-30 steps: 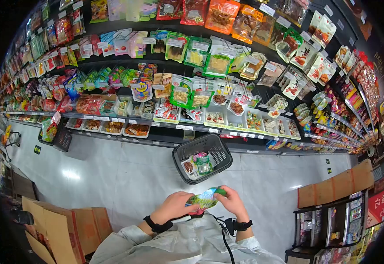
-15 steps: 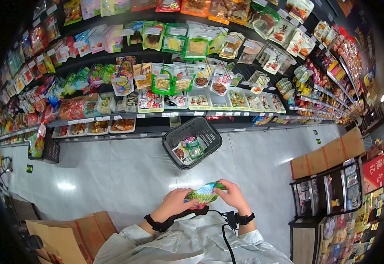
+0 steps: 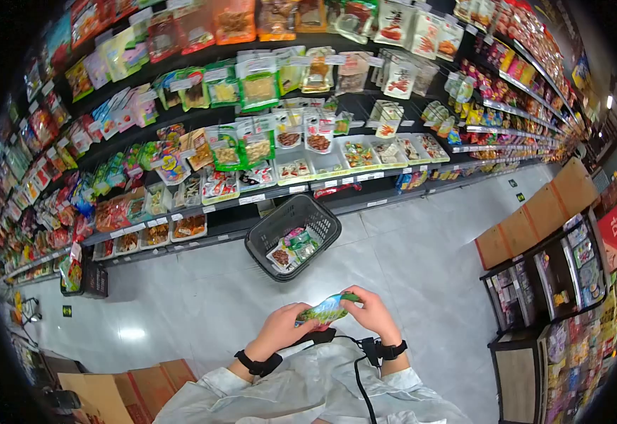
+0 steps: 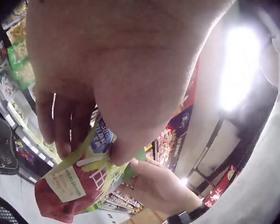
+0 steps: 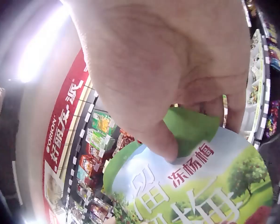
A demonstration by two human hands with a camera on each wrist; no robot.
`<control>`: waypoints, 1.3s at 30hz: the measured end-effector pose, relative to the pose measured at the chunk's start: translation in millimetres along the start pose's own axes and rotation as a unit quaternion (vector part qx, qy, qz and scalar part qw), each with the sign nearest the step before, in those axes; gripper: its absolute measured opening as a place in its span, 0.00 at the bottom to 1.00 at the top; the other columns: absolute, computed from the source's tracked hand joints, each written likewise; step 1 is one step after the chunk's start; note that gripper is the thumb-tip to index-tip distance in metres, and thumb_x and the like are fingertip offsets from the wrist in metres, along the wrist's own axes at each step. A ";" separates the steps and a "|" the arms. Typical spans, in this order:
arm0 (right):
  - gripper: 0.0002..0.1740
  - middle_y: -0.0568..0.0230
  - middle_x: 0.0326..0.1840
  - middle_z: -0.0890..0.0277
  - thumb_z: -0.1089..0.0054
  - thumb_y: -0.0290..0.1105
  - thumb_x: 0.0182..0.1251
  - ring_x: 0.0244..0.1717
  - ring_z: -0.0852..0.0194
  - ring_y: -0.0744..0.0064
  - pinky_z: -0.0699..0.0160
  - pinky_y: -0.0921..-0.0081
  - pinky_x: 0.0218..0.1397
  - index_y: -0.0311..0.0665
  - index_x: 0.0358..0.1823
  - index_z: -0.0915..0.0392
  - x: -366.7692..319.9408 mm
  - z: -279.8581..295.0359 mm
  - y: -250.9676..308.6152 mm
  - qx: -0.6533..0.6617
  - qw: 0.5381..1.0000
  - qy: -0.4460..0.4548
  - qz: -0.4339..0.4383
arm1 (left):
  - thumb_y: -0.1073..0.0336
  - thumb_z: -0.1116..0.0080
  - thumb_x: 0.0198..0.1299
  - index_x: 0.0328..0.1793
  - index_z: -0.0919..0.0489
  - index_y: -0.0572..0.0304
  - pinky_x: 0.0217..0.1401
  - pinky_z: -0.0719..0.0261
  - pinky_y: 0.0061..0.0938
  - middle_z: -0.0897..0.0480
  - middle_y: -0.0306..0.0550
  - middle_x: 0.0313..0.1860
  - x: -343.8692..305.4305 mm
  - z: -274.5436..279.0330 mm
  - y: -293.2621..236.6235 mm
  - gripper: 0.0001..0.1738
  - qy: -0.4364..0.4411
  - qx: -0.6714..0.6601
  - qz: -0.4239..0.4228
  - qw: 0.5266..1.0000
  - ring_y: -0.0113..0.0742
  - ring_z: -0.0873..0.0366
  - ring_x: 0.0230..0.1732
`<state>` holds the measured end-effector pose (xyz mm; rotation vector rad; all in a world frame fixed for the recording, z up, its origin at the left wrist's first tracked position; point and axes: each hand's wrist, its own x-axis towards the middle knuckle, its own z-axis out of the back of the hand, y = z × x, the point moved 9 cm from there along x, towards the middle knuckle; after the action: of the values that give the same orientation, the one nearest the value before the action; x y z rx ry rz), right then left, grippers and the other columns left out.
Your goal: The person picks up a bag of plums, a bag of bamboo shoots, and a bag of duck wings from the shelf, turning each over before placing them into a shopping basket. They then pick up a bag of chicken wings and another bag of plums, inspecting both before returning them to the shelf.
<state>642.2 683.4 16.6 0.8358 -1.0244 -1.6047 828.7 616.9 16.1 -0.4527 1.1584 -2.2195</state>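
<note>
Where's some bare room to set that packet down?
Bare floor stretches right of the middle basket to the cardboard, and left to the far-left basket. The shelves are crowded, and packets cover much of the middle basket's bottom.

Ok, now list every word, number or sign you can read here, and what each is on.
"冻杨梅": red print on the bayberry pouch.
"ORION": on the red banner.
"好丽友·派": larger, on the same banner.
The pouch's large white characters: partly cut off.
White sticker on the pouch: too blurred.
Red sign at the head view's right: not clear enough.
Shelf price tags and other print: too small or blurred.
</note>
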 end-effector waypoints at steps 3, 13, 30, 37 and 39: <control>0.10 0.58 0.38 0.16 0.37 0.31 0.66 0.38 0.17 0.66 0.21 0.72 0.45 0.35 0.46 0.20 -22.4 44.9 -24.3 0.006 0.999 -0.045 -0.016 | 0.50 0.37 0.62 0.53 0.18 0.60 0.50 0.20 0.41 0.15 0.54 0.46 22.4 -44.3 -26.2 0.23 0.037 0.029 -0.005 0.999 0.53 0.17 0.47; 0.09 0.63 0.35 0.18 0.36 0.29 0.66 0.39 0.23 0.76 0.23 0.74 0.47 0.33 0.44 0.22 -119.2 146.0 -121.2 0.100 0.973 -0.178 -0.107 | 0.47 0.38 0.61 0.51 0.18 0.62 0.45 0.21 0.45 0.16 0.57 0.40 82.9 -175.7 -106.0 0.25 0.253 0.077 -0.117 0.957 0.57 0.18 0.42; 0.11 0.67 0.39 0.20 0.36 0.29 0.70 0.43 0.24 0.79 0.23 0.76 0.50 0.30 0.48 0.23 -92.3 335.9 -177.5 0.068 0.894 -0.406 -0.176 | 0.53 0.36 0.62 0.55 0.20 0.62 0.48 0.19 0.40 0.15 0.58 0.45 306.1 -273.7 -157.6 0.23 0.305 -0.062 -0.165 0.936 0.54 0.16 0.46; 0.16 0.73 0.44 0.22 0.39 0.33 0.73 0.43 0.29 0.83 0.29 0.81 0.50 0.33 0.57 0.23 18.0 454.5 -141.2 0.183 0.849 -0.495 -0.043 | 0.66 0.39 0.69 0.66 0.28 0.68 0.62 0.22 0.30 0.16 0.44 0.54 428.3 -251.8 -183.1 0.23 0.245 -0.287 -0.159 0.912 0.29 0.19 0.55; 0.16 0.74 0.44 0.22 0.39 0.33 0.73 0.43 0.28 0.83 0.29 0.81 0.50 0.33 0.58 0.23 54.6 462.4 -142.0 0.224 0.853 -0.470 -0.044 | 0.66 0.40 0.70 0.65 0.28 0.67 0.61 0.22 0.29 0.16 0.45 0.54 444.9 -242.5 -176.6 0.21 0.213 -0.374 -0.108 0.896 0.29 0.19 0.55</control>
<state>162.5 747.4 69.2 0.3355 -2.1375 -1.9158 295.2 563.6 37.5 -0.4105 2.3180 -2.0278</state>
